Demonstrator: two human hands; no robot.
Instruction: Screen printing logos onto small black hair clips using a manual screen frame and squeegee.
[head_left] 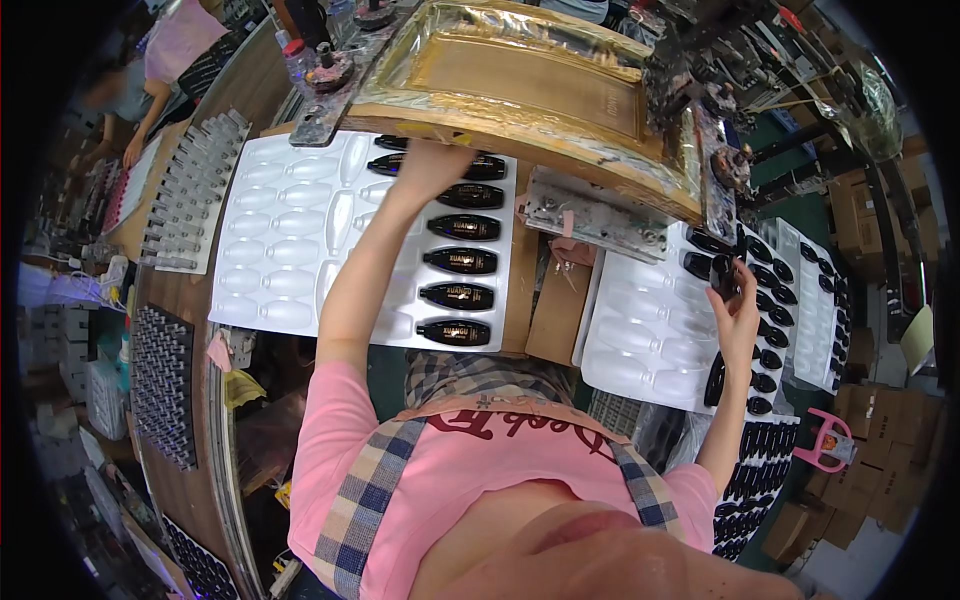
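Observation:
My left hand (437, 168) reaches over the far end of a white moulded tray (270, 315), and its fingers are hidden under the edge of a wooden-framed printing screen (530, 85). Beside that wrist lies a column of glossy black bottles with gold print, among them one black bottle (463, 228). At the right, my right hand (737, 305) has its fingers closed round a dark bottle (722, 270), above a second white tray (640, 340). Unprinted-looking black bottles (768, 335) lie along that tray's right side.
The screen hangs over the gap between the trays, above a stained metal fixture (590, 215). Racks of small clear parts (195, 190) and dark parts (163, 385) stand at the left. A pink stool (825, 440) and cardboard boxes (875, 450) are at the right. Another person works far left.

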